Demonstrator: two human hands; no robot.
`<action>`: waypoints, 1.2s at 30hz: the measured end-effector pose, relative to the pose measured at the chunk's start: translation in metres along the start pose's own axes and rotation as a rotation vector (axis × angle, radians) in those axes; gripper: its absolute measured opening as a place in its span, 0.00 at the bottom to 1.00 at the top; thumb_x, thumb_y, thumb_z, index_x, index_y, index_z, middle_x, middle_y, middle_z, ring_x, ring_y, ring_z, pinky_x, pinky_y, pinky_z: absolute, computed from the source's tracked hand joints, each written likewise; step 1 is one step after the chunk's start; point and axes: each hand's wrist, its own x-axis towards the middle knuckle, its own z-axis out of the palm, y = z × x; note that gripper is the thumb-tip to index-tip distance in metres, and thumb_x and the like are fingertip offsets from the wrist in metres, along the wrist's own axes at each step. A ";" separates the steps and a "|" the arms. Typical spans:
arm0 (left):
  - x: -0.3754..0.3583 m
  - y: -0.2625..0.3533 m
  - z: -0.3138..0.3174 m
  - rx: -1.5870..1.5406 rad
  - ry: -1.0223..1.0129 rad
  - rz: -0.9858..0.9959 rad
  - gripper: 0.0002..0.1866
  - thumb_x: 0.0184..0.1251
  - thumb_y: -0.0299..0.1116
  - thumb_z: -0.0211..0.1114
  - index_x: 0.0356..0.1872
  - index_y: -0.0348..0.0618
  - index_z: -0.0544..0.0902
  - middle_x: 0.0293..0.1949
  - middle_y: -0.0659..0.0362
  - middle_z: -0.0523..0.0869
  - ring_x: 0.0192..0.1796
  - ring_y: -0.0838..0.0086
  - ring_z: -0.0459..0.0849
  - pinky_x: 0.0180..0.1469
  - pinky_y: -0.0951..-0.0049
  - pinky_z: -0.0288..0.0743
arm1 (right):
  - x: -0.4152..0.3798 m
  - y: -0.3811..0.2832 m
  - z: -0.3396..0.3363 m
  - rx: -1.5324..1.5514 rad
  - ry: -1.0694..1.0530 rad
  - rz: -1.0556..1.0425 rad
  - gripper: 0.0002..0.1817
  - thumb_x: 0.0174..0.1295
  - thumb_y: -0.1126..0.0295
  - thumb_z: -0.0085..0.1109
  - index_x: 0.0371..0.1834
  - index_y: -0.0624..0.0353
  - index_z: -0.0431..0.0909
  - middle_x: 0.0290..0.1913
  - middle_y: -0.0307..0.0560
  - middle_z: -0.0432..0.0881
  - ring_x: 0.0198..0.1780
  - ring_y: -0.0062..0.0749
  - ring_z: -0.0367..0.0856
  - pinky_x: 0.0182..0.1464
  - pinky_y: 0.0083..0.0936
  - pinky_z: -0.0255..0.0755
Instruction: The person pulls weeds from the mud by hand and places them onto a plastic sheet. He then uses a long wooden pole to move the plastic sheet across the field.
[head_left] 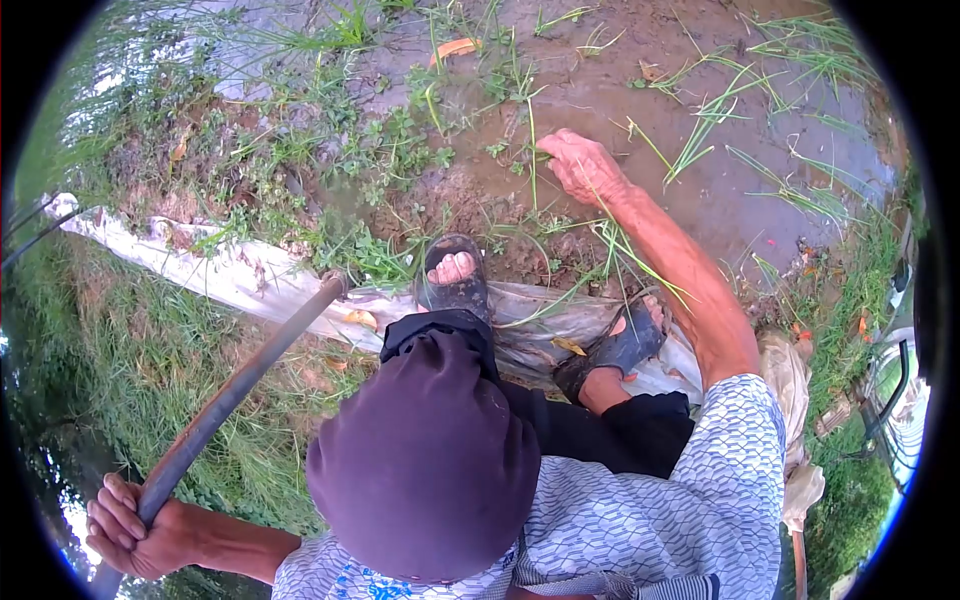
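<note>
My left hand is at the lower left, closed around the end of a long dark pole. The pole slants up to the right and ends near a white plastic sheet. My right hand reaches forward and down to the wet brown mud. Its fingers are curled around thin green grass blades at the mud's edge. My feet in dark sandals stand on the sheet. A dark cap and a patterned shirt fill the lower middle.
Weeds and low green plants cover the bank to the left of the mud. Grass tufts stick up from the shallow water at the right. Thick grass lies below the sheet. A light cloth lies at the right.
</note>
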 end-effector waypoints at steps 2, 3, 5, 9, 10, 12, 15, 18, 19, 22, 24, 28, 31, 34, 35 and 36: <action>-0.003 0.000 0.004 0.033 0.020 0.009 0.20 0.71 0.27 0.54 0.16 0.53 0.62 0.13 0.69 0.60 0.14 0.82 0.59 0.28 0.74 0.60 | 0.006 -0.007 0.009 -0.038 -0.027 0.025 0.09 0.56 0.74 0.56 0.41 0.55 0.77 0.35 0.53 0.75 0.38 0.51 0.79 0.38 0.40 0.76; -0.002 0.001 0.003 0.044 0.015 0.006 0.20 0.70 0.27 0.54 0.16 0.53 0.62 0.13 0.69 0.61 0.14 0.82 0.59 0.28 0.74 0.59 | 0.010 -0.010 0.013 -0.072 -0.054 0.023 0.10 0.56 0.74 0.57 0.42 0.55 0.78 0.35 0.53 0.75 0.38 0.51 0.79 0.38 0.40 0.76; -0.002 0.002 0.001 0.065 0.007 0.000 0.20 0.70 0.27 0.55 0.16 0.53 0.62 0.13 0.69 0.61 0.14 0.82 0.59 0.28 0.74 0.59 | 0.015 -0.015 0.014 -0.032 -0.080 0.067 0.11 0.55 0.74 0.57 0.43 0.54 0.79 0.35 0.53 0.76 0.38 0.51 0.79 0.40 0.40 0.76; -0.001 0.000 -0.003 -0.042 -0.028 -0.013 0.20 0.70 0.27 0.55 0.16 0.54 0.62 0.13 0.69 0.61 0.14 0.83 0.59 0.29 0.74 0.59 | 0.025 -0.028 0.001 0.253 -0.096 0.357 0.15 0.53 0.73 0.59 0.46 0.56 0.79 0.37 0.54 0.80 0.42 0.51 0.80 0.48 0.42 0.75; -0.001 0.000 -0.003 -0.041 -0.025 -0.014 0.21 0.70 0.27 0.55 0.16 0.54 0.62 0.13 0.69 0.61 0.14 0.83 0.59 0.29 0.74 0.59 | 0.022 -0.023 0.007 0.145 -0.018 0.265 0.15 0.53 0.73 0.59 0.46 0.56 0.79 0.38 0.54 0.80 0.42 0.51 0.80 0.48 0.41 0.75; 0.001 0.000 -0.003 -0.049 -0.036 -0.022 0.21 0.70 0.27 0.55 0.16 0.54 0.62 0.13 0.69 0.61 0.14 0.83 0.59 0.29 0.75 0.59 | 0.015 -0.019 0.016 -0.067 0.142 0.089 0.16 0.52 0.74 0.59 0.46 0.56 0.79 0.39 0.54 0.79 0.43 0.51 0.80 0.48 0.41 0.75; 0.000 0.000 -0.004 -0.049 -0.032 -0.014 0.20 0.70 0.27 0.55 0.16 0.53 0.63 0.13 0.69 0.61 0.14 0.83 0.59 0.29 0.74 0.59 | 0.010 -0.022 0.013 -0.041 -0.008 0.074 0.14 0.50 0.76 0.60 0.42 0.56 0.80 0.38 0.53 0.77 0.43 0.48 0.80 0.47 0.41 0.76; -0.001 -0.001 -0.002 -0.038 -0.017 0.010 0.19 0.69 0.27 0.56 0.16 0.52 0.64 0.13 0.70 0.62 0.14 0.83 0.60 0.29 0.74 0.60 | 0.015 -0.024 0.024 -0.093 -0.022 0.017 0.11 0.52 0.73 0.61 0.39 0.54 0.80 0.32 0.52 0.76 0.39 0.47 0.80 0.45 0.41 0.76; -0.001 -0.001 -0.003 -0.045 -0.030 0.002 0.19 0.69 0.27 0.56 0.16 0.52 0.64 0.13 0.70 0.62 0.14 0.83 0.60 0.29 0.74 0.60 | 0.019 -0.021 0.029 -0.104 -0.069 0.065 0.10 0.52 0.72 0.61 0.39 0.55 0.80 0.32 0.52 0.76 0.39 0.48 0.81 0.45 0.41 0.76; 0.000 0.000 -0.005 -0.052 -0.064 -0.009 0.18 0.69 0.27 0.56 0.17 0.51 0.66 0.13 0.70 0.63 0.14 0.83 0.61 0.30 0.74 0.60 | 0.025 -0.023 0.028 0.165 -0.029 0.302 0.11 0.55 0.67 0.62 0.39 0.58 0.81 0.32 0.55 0.79 0.40 0.50 0.81 0.46 0.41 0.75; -0.001 0.000 -0.007 -0.060 -0.058 -0.004 0.18 0.69 0.27 0.57 0.18 0.50 0.66 0.13 0.70 0.63 0.14 0.83 0.61 0.30 0.74 0.61 | 0.024 -0.036 0.013 0.338 -0.019 0.530 0.12 0.55 0.66 0.63 0.40 0.59 0.81 0.33 0.56 0.80 0.41 0.50 0.81 0.47 0.41 0.74; -0.001 -0.002 -0.004 -0.090 -0.048 0.002 0.16 0.69 0.28 0.58 0.19 0.49 0.67 0.14 0.70 0.63 0.14 0.83 0.61 0.30 0.74 0.61 | 0.027 -0.049 0.023 0.238 0.124 0.265 0.13 0.55 0.67 0.63 0.44 0.55 0.81 0.40 0.52 0.80 0.43 0.50 0.81 0.51 0.40 0.75; 0.001 0.001 -0.002 -0.049 -0.002 -0.002 0.20 0.69 0.26 0.54 0.16 0.54 0.62 0.12 0.69 0.59 0.13 0.84 0.58 0.29 0.75 0.62 | 0.036 -0.034 0.045 -0.057 0.066 0.063 0.15 0.55 0.69 0.64 0.47 0.56 0.81 0.39 0.49 0.80 0.41 0.47 0.82 0.46 0.36 0.77; 0.001 0.002 -0.001 -0.038 0.021 -0.005 0.22 0.68 0.25 0.52 0.13 0.57 0.58 0.11 0.69 0.56 0.13 0.84 0.56 0.29 0.75 0.63 | 0.043 -0.022 0.054 0.043 0.017 0.118 0.12 0.58 0.70 0.62 0.44 0.59 0.81 0.34 0.48 0.82 0.35 0.35 0.82 0.38 0.28 0.77; 0.001 0.001 -0.002 -0.044 0.022 -0.004 0.22 0.68 0.26 0.52 0.13 0.57 0.58 0.11 0.69 0.56 0.13 0.83 0.56 0.29 0.75 0.63 | 0.045 -0.036 0.040 0.249 -0.033 0.309 0.12 0.58 0.70 0.62 0.44 0.60 0.81 0.33 0.50 0.82 0.35 0.34 0.83 0.37 0.26 0.77; 0.000 0.000 0.001 -0.048 0.029 -0.006 0.22 0.68 0.26 0.53 0.13 0.57 0.59 0.11 0.69 0.56 0.13 0.83 0.55 0.29 0.76 0.63 | 0.048 -0.046 0.032 0.455 -0.085 0.500 0.11 0.58 0.71 0.61 0.44 0.60 0.81 0.33 0.52 0.83 0.35 0.33 0.83 0.37 0.24 0.76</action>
